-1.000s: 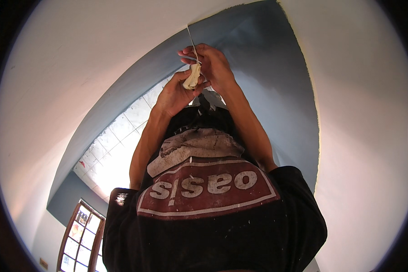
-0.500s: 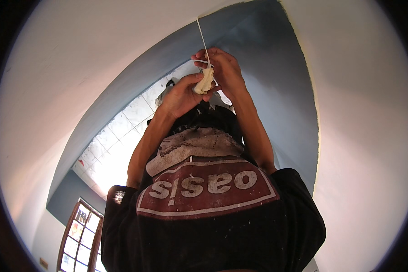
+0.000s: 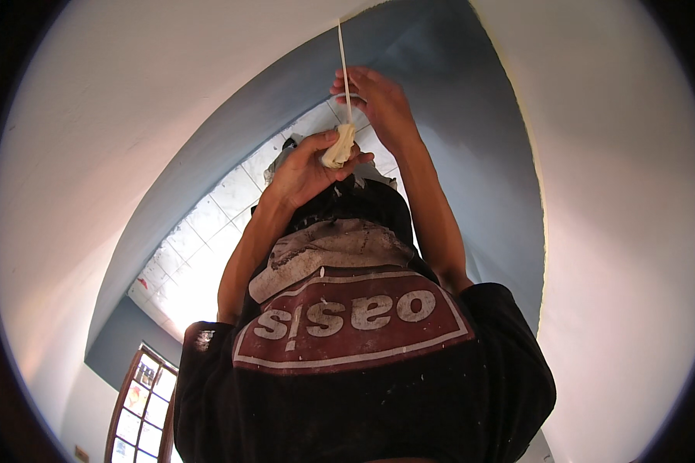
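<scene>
My left hand [image 3: 305,174] is closed around a crumpled cream wad of what looks like masking tape [image 3: 340,147], held in front of my chest. From the top of the wad a narrow tape strip [image 3: 344,65] runs taut and nearly straight up to the border of the white surface above. Just right of the strip is my right hand [image 3: 380,100], raised higher than the left. Its fingers are bent and apart, and the strip passes in front of their tips; no grip on it shows.
A blue-grey wall [image 3: 471,154] meets white surfaces along a curved, rough yellowish edge [image 3: 534,166]. Below lies a pale tiled floor [image 3: 208,220], with a brown-framed window or door [image 3: 140,409] at lower left. My dark shirt [image 3: 363,409] fills the lower middle.
The wad in my left hand has shifted slightly left and down. My right hand has risen a little and come away from the wad. The strip now hangs straighter and shows wider.
</scene>
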`<move>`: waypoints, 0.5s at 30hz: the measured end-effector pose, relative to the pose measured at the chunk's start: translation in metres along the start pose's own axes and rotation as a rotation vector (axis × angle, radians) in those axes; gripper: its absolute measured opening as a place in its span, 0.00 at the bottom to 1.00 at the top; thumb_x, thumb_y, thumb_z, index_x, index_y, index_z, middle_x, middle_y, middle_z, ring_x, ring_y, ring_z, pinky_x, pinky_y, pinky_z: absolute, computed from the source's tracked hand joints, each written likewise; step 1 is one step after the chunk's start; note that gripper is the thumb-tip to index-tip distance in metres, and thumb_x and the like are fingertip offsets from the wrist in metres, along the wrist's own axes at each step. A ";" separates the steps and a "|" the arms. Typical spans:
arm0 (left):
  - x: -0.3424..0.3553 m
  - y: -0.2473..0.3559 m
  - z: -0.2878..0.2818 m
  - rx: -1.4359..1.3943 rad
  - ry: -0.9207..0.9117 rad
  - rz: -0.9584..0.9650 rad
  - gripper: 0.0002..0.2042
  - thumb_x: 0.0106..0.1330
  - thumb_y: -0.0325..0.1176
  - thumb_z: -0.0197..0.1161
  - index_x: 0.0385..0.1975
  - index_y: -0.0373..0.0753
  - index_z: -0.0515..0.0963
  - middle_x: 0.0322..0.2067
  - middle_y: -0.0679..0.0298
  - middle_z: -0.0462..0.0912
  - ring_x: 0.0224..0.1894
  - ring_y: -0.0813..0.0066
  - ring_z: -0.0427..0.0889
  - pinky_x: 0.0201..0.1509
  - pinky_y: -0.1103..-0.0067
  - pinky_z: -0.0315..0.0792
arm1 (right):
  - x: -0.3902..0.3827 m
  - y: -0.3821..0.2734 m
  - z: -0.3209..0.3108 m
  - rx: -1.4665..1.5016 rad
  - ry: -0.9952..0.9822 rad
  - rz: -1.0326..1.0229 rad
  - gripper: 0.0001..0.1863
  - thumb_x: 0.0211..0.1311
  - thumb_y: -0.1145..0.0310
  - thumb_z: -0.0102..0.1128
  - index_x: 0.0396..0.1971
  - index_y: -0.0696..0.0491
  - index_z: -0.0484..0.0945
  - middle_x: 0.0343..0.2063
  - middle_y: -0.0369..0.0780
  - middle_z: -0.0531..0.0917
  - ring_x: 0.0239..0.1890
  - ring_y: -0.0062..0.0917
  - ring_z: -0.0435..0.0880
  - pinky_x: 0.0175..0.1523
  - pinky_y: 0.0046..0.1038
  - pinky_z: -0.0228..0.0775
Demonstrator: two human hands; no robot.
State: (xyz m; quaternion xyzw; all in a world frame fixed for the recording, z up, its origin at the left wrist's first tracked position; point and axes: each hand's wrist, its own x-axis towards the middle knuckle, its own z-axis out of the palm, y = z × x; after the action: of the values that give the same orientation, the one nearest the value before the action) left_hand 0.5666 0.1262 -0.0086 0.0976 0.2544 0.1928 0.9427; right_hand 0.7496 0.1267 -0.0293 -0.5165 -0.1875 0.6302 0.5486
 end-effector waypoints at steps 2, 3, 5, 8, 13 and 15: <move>-0.001 0.000 0.001 -0.001 -0.006 -0.003 0.14 0.75 0.40 0.53 0.35 0.34 0.75 0.28 0.62 0.75 0.22 0.76 0.70 0.78 0.54 0.63 | 0.014 -0.008 0.003 0.041 0.006 -0.022 0.19 0.75 0.62 0.57 0.54 0.62 0.79 0.48 0.43 0.84 0.52 0.31 0.84 0.60 0.35 0.77; 0.000 0.000 0.002 -0.002 -0.008 -0.003 0.14 0.75 0.40 0.53 0.35 0.34 0.75 0.28 0.62 0.75 0.22 0.76 0.70 0.77 0.54 0.63 | 0.021 -0.011 0.004 0.045 0.010 -0.039 0.19 0.76 0.62 0.57 0.54 0.62 0.79 0.48 0.43 0.84 0.52 0.31 0.84 0.60 0.35 0.77; -0.001 -0.001 0.003 0.001 0.006 -0.002 0.14 0.75 0.40 0.53 0.35 0.34 0.75 0.28 0.62 0.76 0.22 0.76 0.70 0.77 0.54 0.63 | 0.032 -0.016 0.006 0.058 0.015 -0.069 0.19 0.76 0.62 0.57 0.54 0.62 0.79 0.47 0.43 0.84 0.52 0.31 0.84 0.61 0.35 0.77; 0.000 -0.001 0.002 -0.002 0.036 -0.004 0.14 0.75 0.40 0.53 0.35 0.34 0.75 0.28 0.62 0.76 0.21 0.75 0.71 0.78 0.55 0.62 | 0.046 -0.025 0.014 0.090 0.018 -0.096 0.18 0.76 0.62 0.57 0.53 0.62 0.79 0.47 0.43 0.84 0.53 0.32 0.84 0.61 0.36 0.77; 0.000 -0.005 -0.001 -0.026 0.084 -0.039 0.14 0.74 0.41 0.55 0.37 0.33 0.75 0.28 0.61 0.76 0.21 0.74 0.72 0.79 0.55 0.60 | 0.053 -0.031 0.022 0.155 0.038 -0.059 0.14 0.75 0.64 0.57 0.47 0.60 0.81 0.47 0.44 0.84 0.54 0.34 0.84 0.64 0.37 0.76; 0.001 -0.003 -0.001 -0.019 0.100 -0.056 0.15 0.74 0.41 0.56 0.38 0.32 0.74 0.28 0.61 0.77 0.20 0.73 0.72 0.79 0.55 0.59 | 0.056 -0.028 0.017 0.247 -0.002 -0.056 0.12 0.75 0.65 0.57 0.45 0.59 0.81 0.46 0.44 0.84 0.54 0.36 0.84 0.65 0.39 0.75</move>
State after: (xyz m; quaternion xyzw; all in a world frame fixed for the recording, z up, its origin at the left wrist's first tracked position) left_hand 0.5675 0.1243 -0.0104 0.0718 0.3021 0.1734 0.9346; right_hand 0.7562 0.1911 -0.0254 -0.4392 -0.1233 0.6334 0.6250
